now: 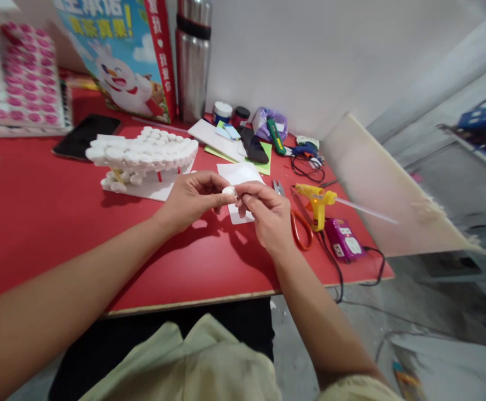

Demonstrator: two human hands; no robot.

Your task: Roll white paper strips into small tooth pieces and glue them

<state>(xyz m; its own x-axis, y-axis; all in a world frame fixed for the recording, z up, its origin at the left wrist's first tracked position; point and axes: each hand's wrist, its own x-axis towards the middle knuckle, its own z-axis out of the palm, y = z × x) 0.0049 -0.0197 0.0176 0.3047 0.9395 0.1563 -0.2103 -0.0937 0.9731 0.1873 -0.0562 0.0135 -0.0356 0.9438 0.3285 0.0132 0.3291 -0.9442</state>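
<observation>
My left hand (201, 199) pinches a small white rounded piece (228, 191) between thumb and fingers, over the front middle of the table. Against the piece's right side, the fingertips of my right hand (266, 209) are pressed together; whether they grip the piece or something tiny cannot be made out. Left of my hands stands a model (142, 153) covered in similar white pieces, with red and yellow supports on a white base (151, 186). A white sheet (241, 174) lies beneath and behind my fingers.
At right are a yellow glue gun (317, 203) with a clear stick, red-handled pliers (302, 229) and a purple power socket (344, 239) with cables. A steel flask (193, 61), a printed bag (121, 61), a dark tablet (86, 136) and a green cutter (275, 136) stand or lie behind.
</observation>
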